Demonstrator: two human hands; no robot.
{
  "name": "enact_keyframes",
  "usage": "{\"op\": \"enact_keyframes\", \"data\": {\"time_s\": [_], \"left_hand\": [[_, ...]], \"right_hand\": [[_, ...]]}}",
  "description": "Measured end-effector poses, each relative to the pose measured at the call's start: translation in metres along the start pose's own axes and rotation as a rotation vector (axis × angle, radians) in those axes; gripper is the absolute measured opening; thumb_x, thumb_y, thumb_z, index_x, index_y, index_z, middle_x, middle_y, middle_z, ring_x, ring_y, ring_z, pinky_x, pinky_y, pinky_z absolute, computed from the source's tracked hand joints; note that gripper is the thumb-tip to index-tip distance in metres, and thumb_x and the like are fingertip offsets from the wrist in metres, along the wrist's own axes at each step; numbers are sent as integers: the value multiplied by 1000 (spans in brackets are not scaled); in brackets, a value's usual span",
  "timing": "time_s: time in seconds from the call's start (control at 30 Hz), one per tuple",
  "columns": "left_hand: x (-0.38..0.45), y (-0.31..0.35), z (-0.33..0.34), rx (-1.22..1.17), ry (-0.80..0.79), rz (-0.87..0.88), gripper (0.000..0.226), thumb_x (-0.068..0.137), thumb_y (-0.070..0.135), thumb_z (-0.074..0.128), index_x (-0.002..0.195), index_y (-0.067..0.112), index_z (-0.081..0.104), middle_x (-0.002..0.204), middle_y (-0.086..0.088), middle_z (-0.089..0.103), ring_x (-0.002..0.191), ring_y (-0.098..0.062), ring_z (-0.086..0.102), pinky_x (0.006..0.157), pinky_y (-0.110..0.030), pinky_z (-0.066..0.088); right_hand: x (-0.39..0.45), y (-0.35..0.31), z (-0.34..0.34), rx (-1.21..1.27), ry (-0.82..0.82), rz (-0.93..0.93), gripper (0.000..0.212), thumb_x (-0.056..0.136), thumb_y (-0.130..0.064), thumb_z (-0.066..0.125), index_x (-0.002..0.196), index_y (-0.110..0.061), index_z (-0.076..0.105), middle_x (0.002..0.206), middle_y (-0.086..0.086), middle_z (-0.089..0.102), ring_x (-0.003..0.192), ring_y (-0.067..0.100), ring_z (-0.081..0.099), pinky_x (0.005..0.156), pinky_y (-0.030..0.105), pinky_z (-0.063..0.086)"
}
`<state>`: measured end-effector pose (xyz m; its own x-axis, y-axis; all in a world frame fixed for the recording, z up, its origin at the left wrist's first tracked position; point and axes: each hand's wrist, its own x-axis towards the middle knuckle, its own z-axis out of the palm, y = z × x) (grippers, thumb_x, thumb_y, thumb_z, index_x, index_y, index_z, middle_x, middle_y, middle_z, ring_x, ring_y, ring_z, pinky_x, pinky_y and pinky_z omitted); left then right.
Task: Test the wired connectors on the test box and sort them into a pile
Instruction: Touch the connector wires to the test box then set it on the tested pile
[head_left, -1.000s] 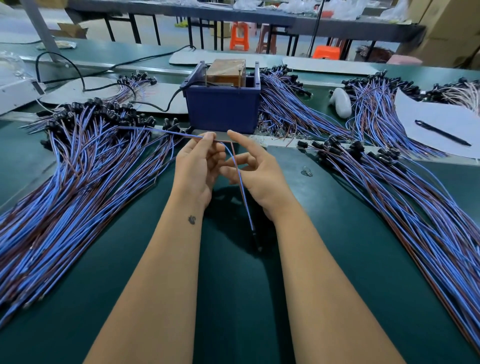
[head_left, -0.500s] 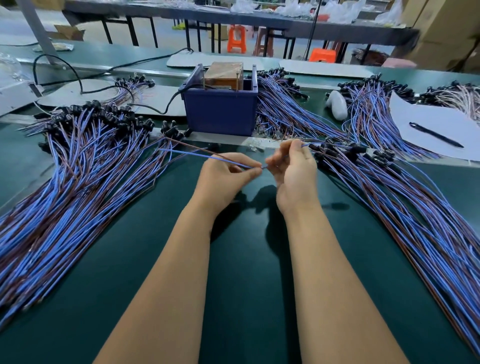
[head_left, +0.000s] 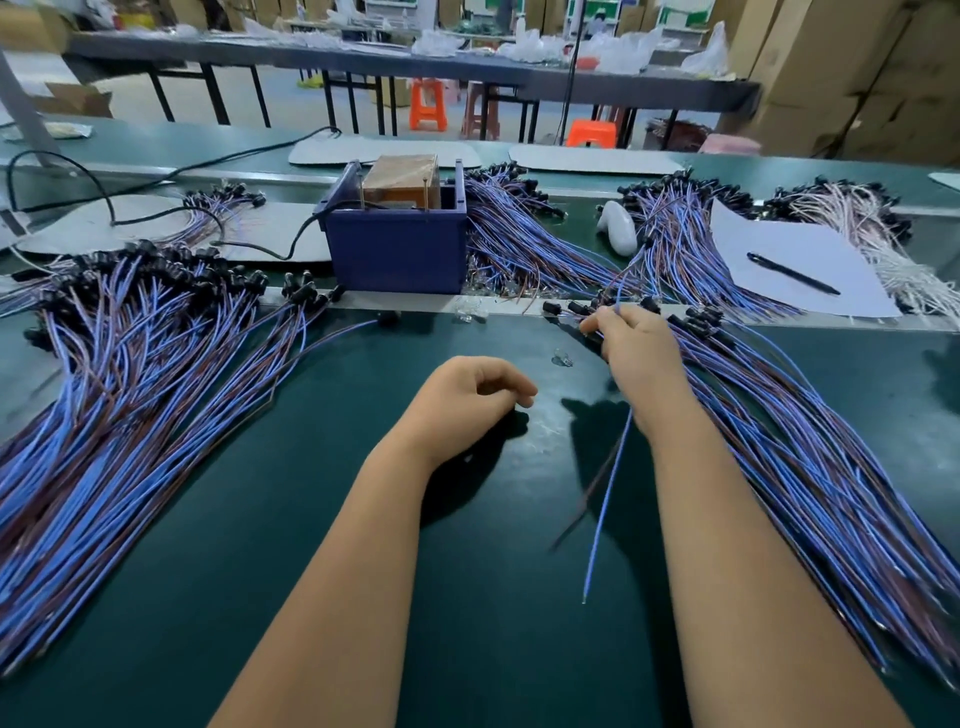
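The left hand (head_left: 467, 400) rests on the green counter (head_left: 311, 597), fingers loosely curled and holding nothing. Just right of it, the right hand (head_left: 636, 353) pinches one wire (head_left: 605, 519) at its far end; the connector itself is hidden in the fingers. The wire's long axis runs toward the person, its loose tips hanging below the wrist. This looks like the pickup step, taken from the right pile (head_left: 810, 467). Next the connector must be carried left and forward to the test box (head_left: 397, 249), beyond both hands. The left pile (head_left: 130, 405), well left of the hands, is probably for tested ones.
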<state>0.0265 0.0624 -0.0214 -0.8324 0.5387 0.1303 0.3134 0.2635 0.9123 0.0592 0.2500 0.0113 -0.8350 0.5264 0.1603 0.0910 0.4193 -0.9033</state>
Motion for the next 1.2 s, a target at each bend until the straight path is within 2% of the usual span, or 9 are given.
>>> {"op": "enact_keyframes", "data": {"time_s": [0.23, 0.33, 0.47, 0.6, 0.77, 0.87, 0.97, 1.1, 1.2], "left_hand": [[-3, 4, 0, -21, 24, -41, 32, 88, 5, 52, 83, 27, 74, 84, 14, 75, 80, -3, 67, 74, -14, 50], [-3, 4, 0, -77, 65, -49, 33, 89, 2, 51, 84, 24, 74, 82, 11, 75, 74, -2, 66, 70, -11, 48], [-3, 4, 3, -112, 97, -73, 34, 89, -1, 47, 85, 20, 74, 80, 10, 75, 68, -1, 68, 64, -7, 45], [-3, 7, 3, -117, 124, -58, 34, 87, 1, 47, 82, 21, 74, 77, 7, 74, 74, -5, 68, 64, -10, 47], [-6, 6, -6, -191, 648, -79, 28, 79, 11, 44, 68, 25, 66, 58, 8, 65, 60, -10, 59, 57, -27, 50], [-5, 2, -11, -199, 770, -135, 29, 84, 6, 45, 70, 23, 64, 62, 7, 62, 63, -13, 57, 64, -31, 47], [-1, 1, -12, -97, 760, -166, 27, 88, 6, 45, 83, 23, 65, 78, 6, 65, 78, -17, 59, 67, -29, 40], [9, -1, -20, 65, 732, -306, 49, 95, 18, 48, 143, 17, 38, 137, -9, 48, 115, -29, 53, 83, -27, 31], [9, -4, -23, 254, 676, -264, 37, 94, 16, 50, 131, 16, 52, 147, -7, 35, 113, -32, 53, 81, -30, 34]], "right_hand": [[17, 18, -66, -636, -27, -57, 21, 93, -33, 48, 83, -19, 60, 79, 1, 59, 81, 27, 54, 63, 33, 37], [19, 23, -76, -807, -74, 8, 22, 95, -31, 47, 107, -26, 65, 108, 5, 64, 96, 27, 55, 73, 34, 42], [17, 23, -65, -1092, 37, -12, 45, 95, -39, 47, 137, -21, 45, 136, 17, 47, 125, 36, 39, 100, 44, 32], [2, 6, -22, -867, 139, -140, 49, 93, -34, 48, 140, -23, 39, 135, 13, 45, 124, 30, 35, 100, 44, 28], [-22, -22, 55, -630, -78, -241, 44, 95, -30, 49, 138, -25, 46, 137, 12, 46, 126, 32, 36, 102, 42, 26], [-35, -35, 97, -376, -264, -231, 41, 94, -16, 47, 134, -25, 51, 135, 10, 48, 125, 29, 39, 108, 44, 30], [-41, -40, 117, -197, -319, -188, 34, 93, -11, 46, 121, -20, 61, 124, 10, 56, 118, 28, 49, 103, 47, 38], [-41, -32, 119, -182, -277, -178, 23, 97, -18, 48, 113, -16, 66, 119, 7, 60, 114, 25, 53, 100, 46, 40], [-43, -29, 117, -179, -292, -211, 25, 95, -16, 50, 113, -15, 67, 118, 8, 62, 113, 25, 54, 100, 44, 40]]}}
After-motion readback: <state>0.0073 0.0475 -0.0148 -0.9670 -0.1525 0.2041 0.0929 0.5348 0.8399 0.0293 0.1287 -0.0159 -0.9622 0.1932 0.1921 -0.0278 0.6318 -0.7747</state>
